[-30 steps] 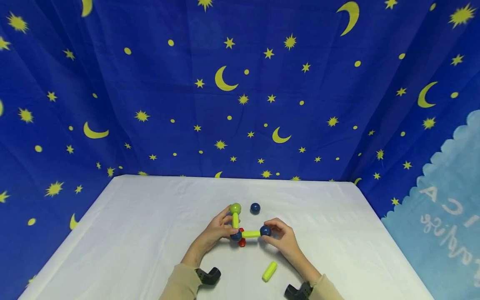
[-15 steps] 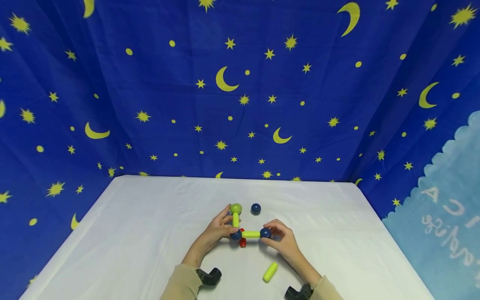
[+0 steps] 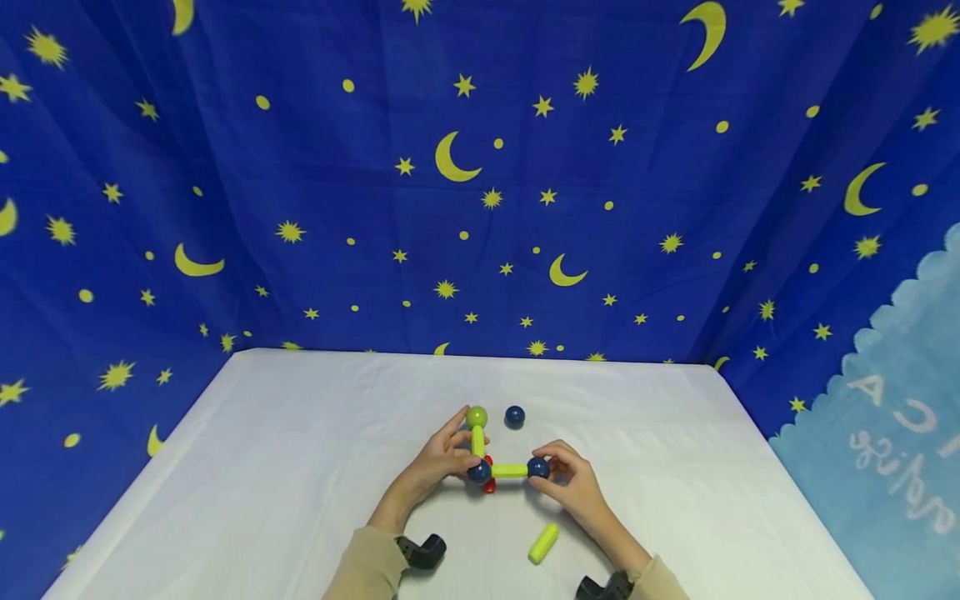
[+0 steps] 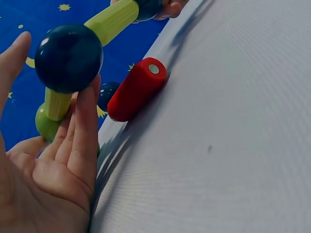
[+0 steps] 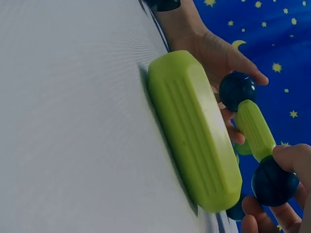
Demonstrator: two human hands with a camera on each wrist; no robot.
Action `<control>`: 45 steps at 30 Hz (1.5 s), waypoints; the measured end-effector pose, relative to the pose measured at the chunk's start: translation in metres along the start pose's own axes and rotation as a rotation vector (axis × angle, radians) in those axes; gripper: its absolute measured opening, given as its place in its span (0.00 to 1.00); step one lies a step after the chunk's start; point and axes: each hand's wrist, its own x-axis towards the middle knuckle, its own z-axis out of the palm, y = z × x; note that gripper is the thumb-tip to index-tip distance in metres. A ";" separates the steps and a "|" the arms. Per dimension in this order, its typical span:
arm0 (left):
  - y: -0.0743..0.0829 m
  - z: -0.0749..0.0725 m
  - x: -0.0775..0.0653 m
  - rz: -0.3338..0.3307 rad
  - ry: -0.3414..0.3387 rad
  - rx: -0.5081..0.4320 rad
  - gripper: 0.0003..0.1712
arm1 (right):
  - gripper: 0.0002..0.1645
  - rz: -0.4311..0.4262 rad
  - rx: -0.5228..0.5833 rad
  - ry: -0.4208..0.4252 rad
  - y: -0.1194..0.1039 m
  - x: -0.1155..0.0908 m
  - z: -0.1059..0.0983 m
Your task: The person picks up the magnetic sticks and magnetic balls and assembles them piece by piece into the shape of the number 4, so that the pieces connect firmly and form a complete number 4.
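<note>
Cloth bears white "A"; right hand pinches navy ball

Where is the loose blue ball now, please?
In the head view, the loose ball sits on the table, right of the green ball and beyond the right hand.

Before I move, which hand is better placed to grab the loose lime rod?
Right hand, likely: the loose lime rod lies nearer, though this hand pinches the end ball. The left hand, farther off, holds the corner ball.

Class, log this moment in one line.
left hand holds corner ball; right hand pinches end ball; on table: red rod, lime rod, far blue ball
</note>
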 end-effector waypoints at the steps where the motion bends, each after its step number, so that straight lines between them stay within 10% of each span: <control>1: 0.000 0.000 0.000 0.006 -0.009 -0.003 0.56 | 0.20 -0.007 -0.001 0.002 0.000 -0.001 -0.001; 10: -0.001 0.006 0.001 0.052 -0.033 0.015 0.53 | 0.20 0.008 -0.017 0.042 0.001 -0.007 -0.009; 26: -0.008 0.031 0.011 0.062 0.267 0.147 0.48 | 0.21 0.026 -0.033 0.030 0.034 -0.009 -0.018; 45: -0.011 0.037 0.011 0.171 0.330 0.559 0.44 | 0.20 0.069 -0.125 -0.025 0.034 -0.014 -0.023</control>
